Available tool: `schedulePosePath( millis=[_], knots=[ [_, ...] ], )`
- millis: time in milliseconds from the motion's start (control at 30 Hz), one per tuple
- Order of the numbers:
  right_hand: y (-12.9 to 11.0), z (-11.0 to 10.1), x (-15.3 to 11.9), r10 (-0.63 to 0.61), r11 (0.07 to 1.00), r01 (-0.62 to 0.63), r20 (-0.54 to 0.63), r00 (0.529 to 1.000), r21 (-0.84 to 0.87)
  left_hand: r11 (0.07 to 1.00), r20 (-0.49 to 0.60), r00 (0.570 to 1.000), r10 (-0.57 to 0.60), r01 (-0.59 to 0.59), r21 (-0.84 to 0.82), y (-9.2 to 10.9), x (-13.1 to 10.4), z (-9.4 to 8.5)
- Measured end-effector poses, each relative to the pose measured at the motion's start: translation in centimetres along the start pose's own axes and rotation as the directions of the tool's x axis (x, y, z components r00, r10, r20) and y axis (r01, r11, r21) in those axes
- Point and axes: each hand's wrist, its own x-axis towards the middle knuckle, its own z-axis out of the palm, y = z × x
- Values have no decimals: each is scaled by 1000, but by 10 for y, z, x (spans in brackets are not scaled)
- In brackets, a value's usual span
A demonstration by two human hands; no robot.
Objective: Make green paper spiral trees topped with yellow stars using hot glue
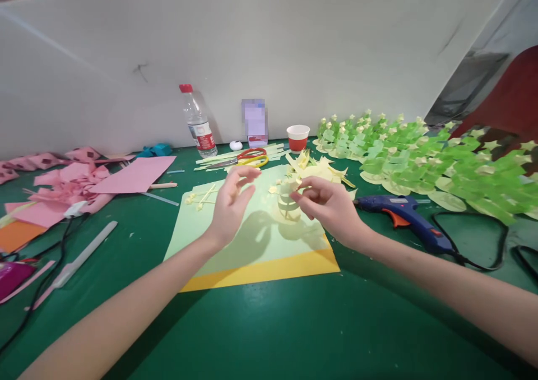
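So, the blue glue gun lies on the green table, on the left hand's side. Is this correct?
Only the side is wrong: in the head view, the blue glue gun lies on the green table, on the side of the right hand.

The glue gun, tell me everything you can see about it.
The glue gun is dark blue, plastic-looking, with an orange trigger and a black cord looping beside it. It lies on its side on the green table, nozzle pointing left beside the right hand; contact there is unclear. A pale stick shows at its back end.
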Motion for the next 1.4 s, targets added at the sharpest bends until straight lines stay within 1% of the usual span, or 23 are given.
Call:
schedulePosePath(
  millis=[67,133,233,300,400,500,600,667,700,767,833,933,1000,1067,1133,1233,1333,1400],
  knots=[
    [-2,6,5,0,1000,0,42,999,4,999,-48,999,-25,26,24,-1,5,-7],
    [1,14,7,-2,1000,2,95,995,-1,995,-44,998,-55,59,81,-3,7,-13],
    [8,27,5,-10,1000,12,156,988,-13,979,10,996,-90,87,182,-10,1,-21],
    [12,33,1,-13,1000,17,177,984,-23,968,54,993,-106,91,232,-15,-5,-25],
    [12,33,-4,-15,999,22,184,983,-35,945,181,976,-120,57,323,-21,-12,-28],
    [8,24,-4,-13,1000,16,147,989,-20,919,350,930,-111,-38,392,-26,-14,-30],
    [4,9,1,-6,1000,6,35,999,-6,878,506,857,-100,-164,450,-31,-10,-27],
    [2,0,3,8,1000,-9,-50,999,-17,843,572,814,-102,-235,484,-37,-5,-22],
    [1,-4,4,16,1000,-18,-83,996,-25,826,593,799,-99,-266,497,-41,-2,-20],
    [-1,-8,5,29,999,-33,-116,993,-33,797,609,789,-81,-316,515,-50,7,-15],
    [-2,-9,4,42,998,-46,-112,993,-35,772,600,798,-55,-347,533,-60,18,-11],
    [0,-6,3,56,998,-58,-69,996,-30,757,554,832,-24,-346,554,-71,32,-8],
    [5,-3,4,67,997,-68,-35,997,-28,762,524,852,-12,-331,556,-74,37,-7],
    [10,0,6,80,996,-80,-4,997,-28,778,491,871,-8,-303,550,-73,37,-7],
    [15,4,10,93,995,-92,22,995,-36,804,446,895,-21,-250,540,-70,33,-7],
    [21,10,16,93,995,-91,39,995,-50,856,345,936,-76,-116,504,-64,23,-9],
    [24,17,19,78,996,-75,71,994,-49,914,242,963,-117,9,406,-58,14,-12],
    [26,22,18,66,997,-61,101,993,-46,946,208,971,-120,48,320,-54,9,-14]
  ],
)
